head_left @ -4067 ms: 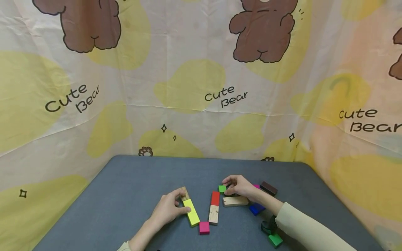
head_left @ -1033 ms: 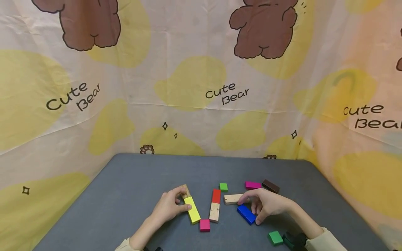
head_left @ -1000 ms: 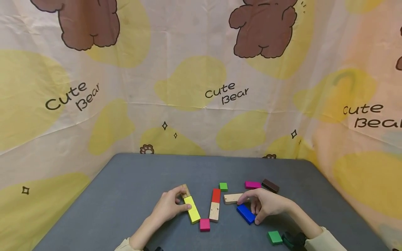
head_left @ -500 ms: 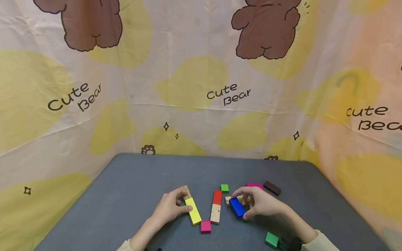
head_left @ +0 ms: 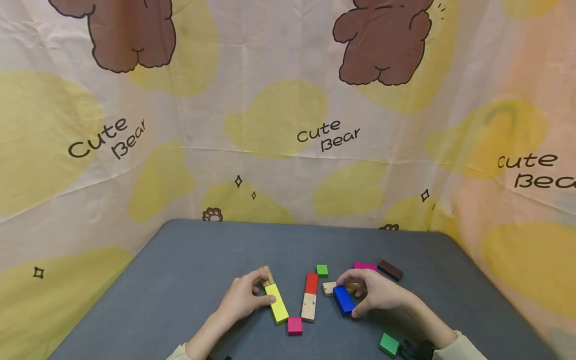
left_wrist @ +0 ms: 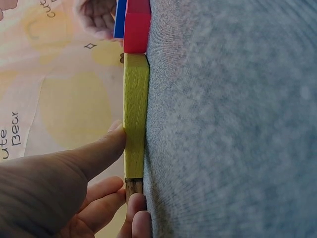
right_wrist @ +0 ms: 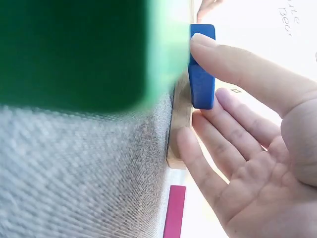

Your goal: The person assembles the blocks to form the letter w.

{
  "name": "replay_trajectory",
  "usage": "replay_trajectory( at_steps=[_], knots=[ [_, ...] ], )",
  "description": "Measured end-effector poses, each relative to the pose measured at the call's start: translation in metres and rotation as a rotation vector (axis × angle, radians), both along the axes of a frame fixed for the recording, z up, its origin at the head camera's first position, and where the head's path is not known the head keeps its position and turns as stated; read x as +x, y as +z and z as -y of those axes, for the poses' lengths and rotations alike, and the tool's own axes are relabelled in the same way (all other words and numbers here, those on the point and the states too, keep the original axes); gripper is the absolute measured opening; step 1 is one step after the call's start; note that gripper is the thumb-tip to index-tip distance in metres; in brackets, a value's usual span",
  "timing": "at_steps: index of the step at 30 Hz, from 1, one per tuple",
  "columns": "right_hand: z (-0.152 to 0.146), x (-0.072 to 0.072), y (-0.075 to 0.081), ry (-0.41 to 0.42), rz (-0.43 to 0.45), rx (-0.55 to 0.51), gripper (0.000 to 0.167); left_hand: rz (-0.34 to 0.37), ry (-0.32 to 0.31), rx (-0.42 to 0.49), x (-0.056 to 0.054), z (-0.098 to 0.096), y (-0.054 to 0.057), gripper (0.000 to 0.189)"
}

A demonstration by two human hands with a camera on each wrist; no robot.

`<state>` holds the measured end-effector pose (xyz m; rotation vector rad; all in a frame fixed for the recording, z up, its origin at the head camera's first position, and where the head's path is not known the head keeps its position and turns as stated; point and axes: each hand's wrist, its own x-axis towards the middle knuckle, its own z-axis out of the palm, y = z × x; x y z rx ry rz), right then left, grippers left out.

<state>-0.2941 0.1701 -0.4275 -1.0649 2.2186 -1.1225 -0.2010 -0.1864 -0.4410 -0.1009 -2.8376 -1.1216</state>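
In the head view my left hand (head_left: 245, 297) is at a slanted pair of wooden blocks. Its thumb rests on the yellow block (head_left: 276, 304) and its fingers curl round the plain wood block (head_left: 267, 275) at the far end. A pink block (left_wrist: 136, 29) meets the yellow block's near end. My right hand (head_left: 378, 290) pinches a blue block (head_left: 344, 301) between thumb and fingers, tilted and raised off the table in front of a long plain wood block (right_wrist: 179, 129), which it partly covers. A red block (head_left: 311, 283) and a pale wood block (head_left: 308, 307) lie in line between the hands.
A small green block (head_left: 322, 271) lies beyond the red one. At the back right are a magenta block (head_left: 364, 266) and a dark brown block (head_left: 390, 270). A green block (head_left: 389, 345) sits by my right wrist, looming large in the right wrist view.
My right hand has left the small green block, taken hold of the blue block, lifted it and carried it left, then slightly back right. My left hand stays at the yellow block.
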Motion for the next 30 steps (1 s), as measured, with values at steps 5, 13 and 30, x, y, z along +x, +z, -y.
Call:
replay_trajectory(
  at_steps=[5,13,30],
  knots=[
    [-0.0004,0.001,0.0002,-0.007,0.011,-0.012,0.054,-0.007,-0.002,0.0,0.0004,-0.0003,-0.0005,0.054],
    [-0.0032,-0.0025,-0.0014,0.009,0.048,-0.041,0.055,-0.009,-0.003,0.004,0.0011,0.0002,-0.0007,0.053],
    [-0.0017,-0.0024,0.0017,-0.055,-0.122,0.018,0.057,0.006,-0.011,0.018,0.0001,0.0018,-0.003,0.051]
  ],
)
